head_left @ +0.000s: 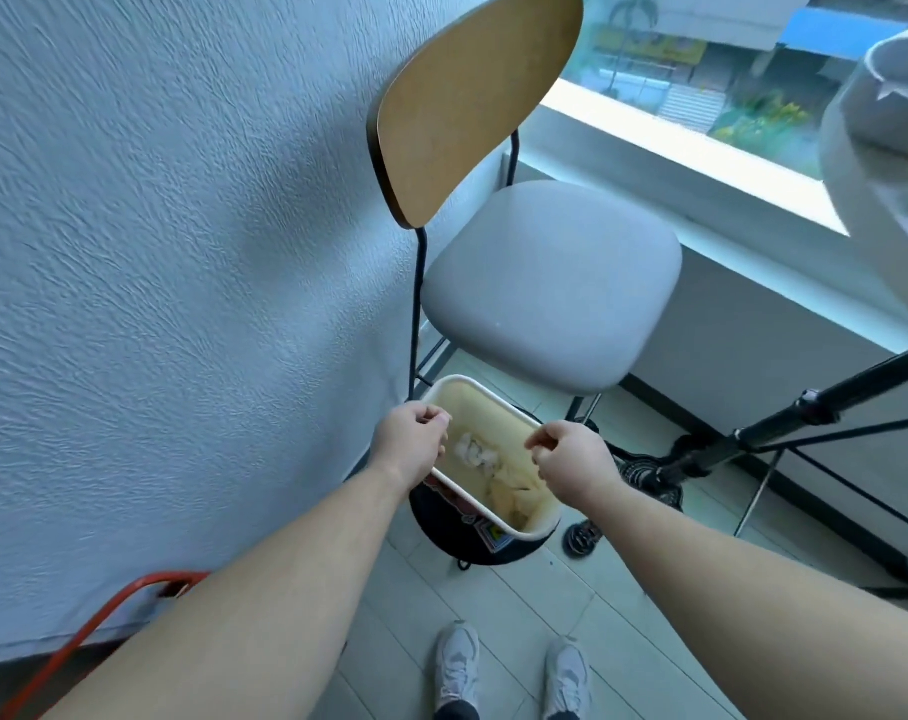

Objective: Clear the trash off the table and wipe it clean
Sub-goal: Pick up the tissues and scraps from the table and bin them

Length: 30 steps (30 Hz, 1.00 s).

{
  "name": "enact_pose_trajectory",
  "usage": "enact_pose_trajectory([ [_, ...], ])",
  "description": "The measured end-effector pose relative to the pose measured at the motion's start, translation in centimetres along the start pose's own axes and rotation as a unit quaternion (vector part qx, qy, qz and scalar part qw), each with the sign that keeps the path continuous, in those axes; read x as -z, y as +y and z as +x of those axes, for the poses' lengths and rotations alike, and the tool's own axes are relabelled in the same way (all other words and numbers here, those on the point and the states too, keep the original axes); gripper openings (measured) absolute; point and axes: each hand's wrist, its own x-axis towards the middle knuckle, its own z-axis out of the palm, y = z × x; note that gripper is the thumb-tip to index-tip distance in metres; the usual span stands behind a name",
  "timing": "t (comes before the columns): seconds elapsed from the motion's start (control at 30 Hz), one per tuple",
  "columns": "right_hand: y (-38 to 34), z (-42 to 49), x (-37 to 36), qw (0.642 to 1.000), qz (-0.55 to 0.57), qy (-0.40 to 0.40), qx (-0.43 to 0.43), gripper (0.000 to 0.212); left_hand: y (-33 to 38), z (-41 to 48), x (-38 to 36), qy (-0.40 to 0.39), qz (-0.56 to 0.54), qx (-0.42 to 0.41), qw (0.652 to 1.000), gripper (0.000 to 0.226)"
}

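While the food container point(493, 415) hangs low over the black bin point(457, 537), crumpled tissue point(475, 452) and scraps lie loose inside it. Its long axis runs slantwise, from the chair point(550, 283) back towards the person's right side, near end lower. The bin stands directly beneath; whether the two touch cannot be told. Each hand takes one long side, neither nearer than the other: the left hand point(413, 441) on the wall-side rim, the right hand point(576, 462) on the window-side rim. The fingers point(434, 415) of both are curled tight and appear to pinch the rim. Both forearms reach forward and down, wrists dropped. Judgement: the container wants releasing straight down, since its near corner overhangs the bin's edge.
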Motion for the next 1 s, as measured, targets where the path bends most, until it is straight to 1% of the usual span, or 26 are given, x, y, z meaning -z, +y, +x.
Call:
enact_pose_trajectory([
  [0.17,-2.1,-0.6,3.0,0.999,0.004,0.046,0.028,0.023,4.8,-1.6,2.0,0.016,0.070,-0.088,0.994,0.025],
  [0.23,-3.4,-1.2,4.7,0.996,0.018,0.080,0.044,0.021,7.1,-2.4,2.8,0.014,0.084,-0.127,0.988,0.025],
  [0.3,-4.8,-1.8,6.8,0.990,0.033,0.119,0.073,0.023,9.8,-3.2,3.5,0.010,0.098,-0.166,0.981,0.024],
  [0.37,-6.6,-2.6,9.3,0.980,0.045,0.160,0.107,0.025,12.9,-4.3,4.2,0.011,0.105,-0.213,0.971,0.024],
  [0.53,-11.2,-5.1,16.7,0.948,0.059,0.254,0.181,0.032,21.2,-6.2,5.2,0.021,0.080,-0.311,0.947,0.032],
  [0.63,-12.9,-6.8,21.4,0.928,0.043,0.308,0.207,0.037,26.2,-7.4,4.8,0.016,0.087,-0.384,0.919,0.031],
  [0.7,-13.3,-7.7,24.3,0.916,0.039,0.339,0.213,0.038,29.0,-8.3,4.2,0.022,0.085,-0.431,0.898,0.028],
  [0.9,-11.3,-10.7,31.9,0.880,0.038,0.421,0.218,0.039,35.4,-11.2,-0.2,0.004,0.072,-0.508,0.858,0.024],
  [1.0,-8.8,-12.2,35.6,0.864,0.033,0.455,0.212,0.041,38.1,-12.7,-3.9,-0.006,0.062,-0.532,0.844,0.030],
])
